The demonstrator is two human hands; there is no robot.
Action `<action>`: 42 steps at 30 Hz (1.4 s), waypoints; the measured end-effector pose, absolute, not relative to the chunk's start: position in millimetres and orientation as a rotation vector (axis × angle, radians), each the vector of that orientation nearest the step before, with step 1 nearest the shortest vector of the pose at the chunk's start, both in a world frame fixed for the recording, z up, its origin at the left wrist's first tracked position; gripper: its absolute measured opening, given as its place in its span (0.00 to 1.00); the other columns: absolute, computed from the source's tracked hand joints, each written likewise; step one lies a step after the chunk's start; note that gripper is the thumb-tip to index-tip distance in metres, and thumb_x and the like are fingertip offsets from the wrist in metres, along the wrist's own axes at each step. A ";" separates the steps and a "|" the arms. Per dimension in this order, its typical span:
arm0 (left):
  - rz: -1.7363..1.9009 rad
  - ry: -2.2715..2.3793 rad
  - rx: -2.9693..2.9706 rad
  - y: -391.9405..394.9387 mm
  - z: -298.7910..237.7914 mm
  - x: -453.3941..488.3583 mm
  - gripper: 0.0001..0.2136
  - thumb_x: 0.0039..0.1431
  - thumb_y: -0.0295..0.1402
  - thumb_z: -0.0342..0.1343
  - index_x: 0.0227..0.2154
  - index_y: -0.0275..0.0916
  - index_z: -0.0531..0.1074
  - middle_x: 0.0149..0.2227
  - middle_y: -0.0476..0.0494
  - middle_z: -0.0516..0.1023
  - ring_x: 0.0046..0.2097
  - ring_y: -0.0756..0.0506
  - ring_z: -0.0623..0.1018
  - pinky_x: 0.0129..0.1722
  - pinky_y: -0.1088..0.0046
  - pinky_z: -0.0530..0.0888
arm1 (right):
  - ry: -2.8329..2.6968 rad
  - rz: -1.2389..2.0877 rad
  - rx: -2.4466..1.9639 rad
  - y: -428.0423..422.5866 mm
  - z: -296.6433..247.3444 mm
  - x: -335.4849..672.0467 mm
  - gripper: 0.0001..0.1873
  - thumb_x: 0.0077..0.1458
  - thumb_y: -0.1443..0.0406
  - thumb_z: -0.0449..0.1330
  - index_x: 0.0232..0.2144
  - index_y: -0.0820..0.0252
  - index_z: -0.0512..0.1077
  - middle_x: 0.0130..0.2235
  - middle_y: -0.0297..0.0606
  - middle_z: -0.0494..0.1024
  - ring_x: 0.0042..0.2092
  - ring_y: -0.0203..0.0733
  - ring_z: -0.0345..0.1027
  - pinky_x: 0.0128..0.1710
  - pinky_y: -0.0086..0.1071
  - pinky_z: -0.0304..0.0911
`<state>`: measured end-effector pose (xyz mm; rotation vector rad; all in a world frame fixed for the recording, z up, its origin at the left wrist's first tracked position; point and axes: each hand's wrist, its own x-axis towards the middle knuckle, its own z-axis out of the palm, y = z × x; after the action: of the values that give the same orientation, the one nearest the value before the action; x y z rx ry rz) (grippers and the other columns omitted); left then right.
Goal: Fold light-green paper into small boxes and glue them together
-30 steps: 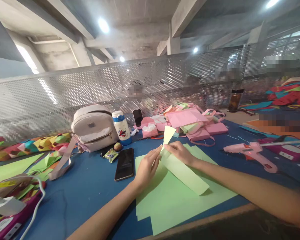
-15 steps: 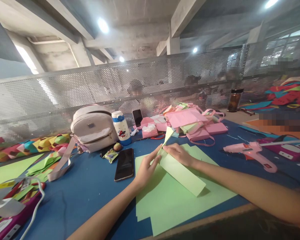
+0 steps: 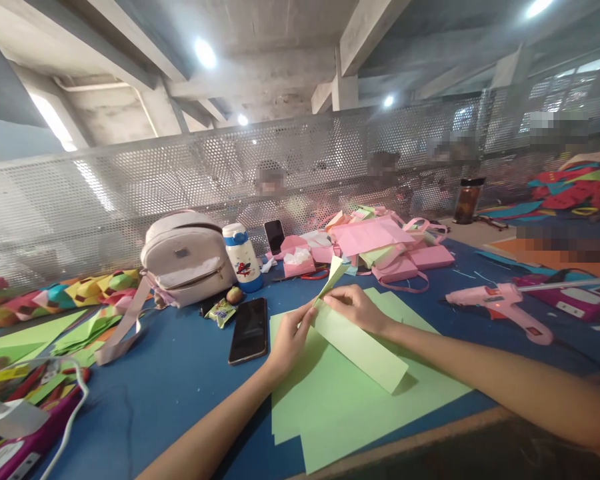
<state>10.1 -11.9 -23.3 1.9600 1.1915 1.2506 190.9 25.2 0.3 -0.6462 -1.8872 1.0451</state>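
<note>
A strip of light green paper (image 3: 363,350) slants over larger green sheets (image 3: 340,427) on the blue table. Its far end is bent and twisted upward past my fingers. My left hand (image 3: 291,337) pinches the strip at that bend, thumb and fingers together. Beside it, my right hand (image 3: 355,307) grips the strip's upper edge with curled fingers. The near end of the strip lies loose, slightly raised, casting a shadow on the sheets. A black phone (image 3: 249,331) lies left of my left hand.
A pink glue gun (image 3: 505,307) lies at the right. Behind stand a pale backpack (image 3: 187,257), a white-blue bottle (image 3: 243,260) and a pile of pink paper pieces (image 3: 375,237). A white cable (image 3: 77,400) runs at the left. A perforated metal screen (image 3: 200,173) closes the back.
My left fingers have closed more tightly at the bend, and my right fingers have curled in. The raised end of the strip has opened a little wider.
</note>
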 end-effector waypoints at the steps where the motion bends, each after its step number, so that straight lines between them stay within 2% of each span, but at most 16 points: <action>1: 1.249 1.197 1.971 -12.1 -23.4 10.1 0.22 0.68 0.43 0.46 0.52 0.34 0.76 0.46 0.41 0.83 0.44 0.39 0.80 0.45 0.67 0.74 | -1.883 1.023 -0.645 25.8 -0.1 190.8 0.20 0.58 0.53 0.57 0.25 0.63 0.74 0.24 0.33 0.70 0.27 0.36 0.59 0.26 0.29 0.54; 3: 1.245 1.197 1.996 -12.5 -22.8 10.0 0.21 0.68 0.42 0.46 0.51 0.34 0.76 0.45 0.41 0.83 0.43 0.40 0.80 0.44 0.67 0.74 | -1.885 0.963 -0.649 27.3 -1.2 190.6 0.16 0.55 0.55 0.60 0.28 0.63 0.77 0.28 0.37 0.76 0.30 0.38 0.65 0.28 0.30 0.59; 6: 1.222 1.188 2.078 -13.2 -20.5 9.2 0.20 0.68 0.40 0.45 0.51 0.35 0.76 0.46 0.40 0.83 0.43 0.40 0.80 0.45 0.68 0.74 | -1.912 0.856 -0.665 30.0 -3.4 190.5 0.13 0.54 0.58 0.63 0.29 0.62 0.79 0.29 0.39 0.80 0.31 0.40 0.69 0.28 0.29 0.62; 12: 1.182 1.216 2.248 -12.5 -18.3 6.1 0.19 0.68 0.35 0.45 0.55 0.37 0.73 0.46 0.40 0.83 0.45 0.41 0.80 0.47 0.69 0.74 | -1.954 0.710 -0.653 32.7 -5.8 190.6 0.08 0.55 0.61 0.63 0.30 0.59 0.79 0.32 0.37 0.82 0.31 0.38 0.70 0.27 0.28 0.61; 16: 1.152 1.239 2.294 -11.9 -18.4 6.0 0.19 0.68 0.34 0.44 0.57 0.38 0.70 0.38 0.44 0.82 0.41 0.43 0.80 0.43 0.71 0.74 | -1.934 0.665 -0.653 31.5 -4.8 191.8 0.05 0.55 0.62 0.65 0.31 0.58 0.75 0.32 0.34 0.80 0.31 0.37 0.70 0.28 0.28 0.62; 19: 1.086 1.262 2.371 -11.7 -17.1 6.1 0.17 0.69 0.34 0.43 0.52 0.37 0.73 0.33 0.46 0.80 0.35 0.46 0.77 0.38 0.74 0.73 | -1.960 0.663 -0.629 31.0 -3.9 193.3 0.04 0.56 0.63 0.64 0.32 0.57 0.74 0.33 0.33 0.79 0.32 0.37 0.70 0.29 0.28 0.62; 23: 1.026 1.267 2.453 -11.1 -14.7 4.5 0.14 0.69 0.34 0.42 0.39 0.37 0.74 0.30 0.46 0.76 0.30 0.48 0.73 0.33 0.75 0.70 | -1.991 0.640 -0.611 32.0 -3.5 194.6 0.03 0.56 0.64 0.64 0.33 0.57 0.74 0.34 0.34 0.80 0.34 0.37 0.72 0.30 0.29 0.61; 26: 0.991 1.263 2.496 -10.3 -13.4 2.4 0.14 0.70 0.34 0.41 0.34 0.38 0.72 0.31 0.45 0.75 0.31 0.47 0.73 0.33 0.74 0.70 | -1.999 0.613 -0.603 32.9 -3.7 195.0 0.04 0.56 0.65 0.65 0.35 0.56 0.74 0.34 0.33 0.80 0.34 0.37 0.72 0.30 0.28 0.61; 32: 0.919 1.255 2.579 -8.3 -14.2 -1.8 0.13 0.70 0.32 0.41 0.36 0.39 0.70 0.36 0.40 0.77 0.39 0.43 0.77 0.39 0.69 0.73 | -2.067 0.494 -0.579 33.5 -4.8 197.0 0.08 0.57 0.67 0.65 0.40 0.55 0.73 0.35 0.32 0.80 0.35 0.36 0.73 0.32 0.27 0.62; 36: 0.905 1.250 2.623 -8.0 -13.8 -2.7 0.13 0.70 0.33 0.40 0.36 0.39 0.71 0.36 0.40 0.78 0.39 0.42 0.78 0.39 0.67 0.75 | -2.177 0.137 -0.476 33.9 -0.4 200.0 0.09 0.61 0.66 0.63 0.45 0.55 0.75 0.35 0.34 0.80 0.38 0.39 0.71 0.36 0.30 0.63; 39: 0.884 1.229 2.659 -7.7 -13.4 -2.7 0.13 0.70 0.32 0.41 0.35 0.40 0.71 0.36 0.41 0.79 0.40 0.42 0.80 0.43 0.64 0.76 | -2.227 -0.327 -0.432 33.4 4.6 201.3 0.05 0.62 0.64 0.61 0.38 0.55 0.77 0.34 0.37 0.77 0.38 0.42 0.66 0.38 0.33 0.59; 42: 0.875 1.235 2.677 -7.3 -14.5 -2.5 0.13 0.69 0.31 0.41 0.35 0.41 0.72 0.33 0.43 0.80 0.42 0.41 0.80 0.49 0.61 0.75 | -2.136 -0.656 -0.424 31.6 7.2 200.9 0.08 0.63 0.63 0.61 0.32 0.53 0.78 0.34 0.37 0.75 0.38 0.42 0.62 0.41 0.36 0.56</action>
<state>-2.5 -7.3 -14.5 2.6770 1.2348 0.8752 200.9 31.6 7.2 -0.4241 -2.1364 -0.6563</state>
